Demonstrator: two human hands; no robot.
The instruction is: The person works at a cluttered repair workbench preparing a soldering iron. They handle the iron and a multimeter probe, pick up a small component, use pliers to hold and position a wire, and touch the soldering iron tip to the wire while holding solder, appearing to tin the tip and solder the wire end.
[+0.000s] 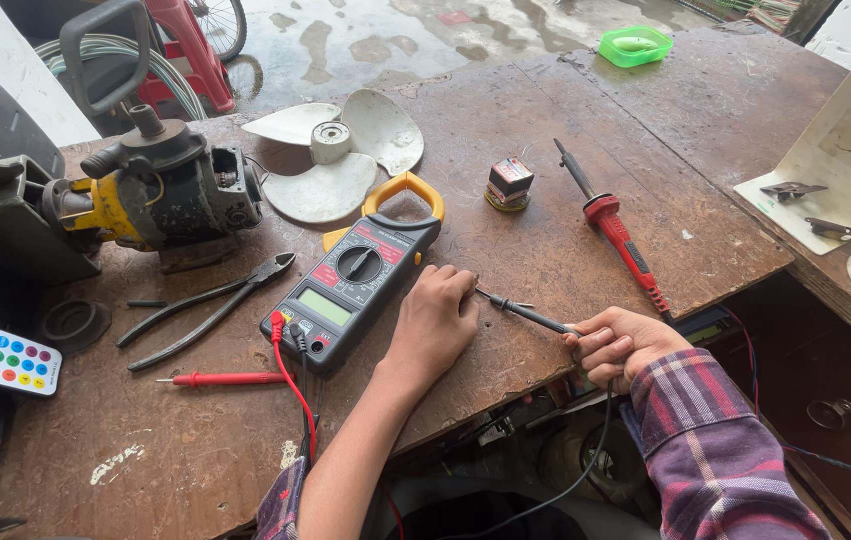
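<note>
Black test probe (531, 316) pinched in right hand (618, 345), fingers curled shut around its rear end; long axis runs from those fingers up-left, tip touching the wooden bench (546, 240) just beside left fingertips. Left hand (436, 322) loosely fisted on the bench, holding nothing visible, touching clamp meter (351, 290) to its left. Red soldering iron (618, 232) lies above right fingers.
</note>
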